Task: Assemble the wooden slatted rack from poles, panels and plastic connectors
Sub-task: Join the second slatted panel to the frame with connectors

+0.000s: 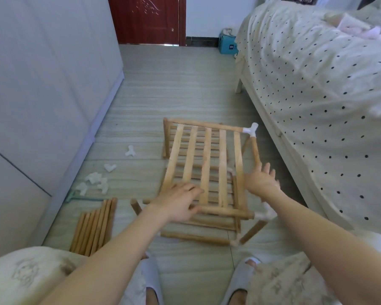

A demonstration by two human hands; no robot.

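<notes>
Head view: the half-built slatted rack (205, 172) lies on the floor (163, 89) beside the bed (317, 84), white connectors (250, 129) at its right corners. The left hand (180, 205) rests on its near rail with fingers bent over the pole. The right hand (261, 180) hovers at the right side, fingers spread and holding nothing. Spare poles (95, 225) lie to the left by the wardrobe (42, 84), with loose connectors (97, 181) just beyond them.
</notes>
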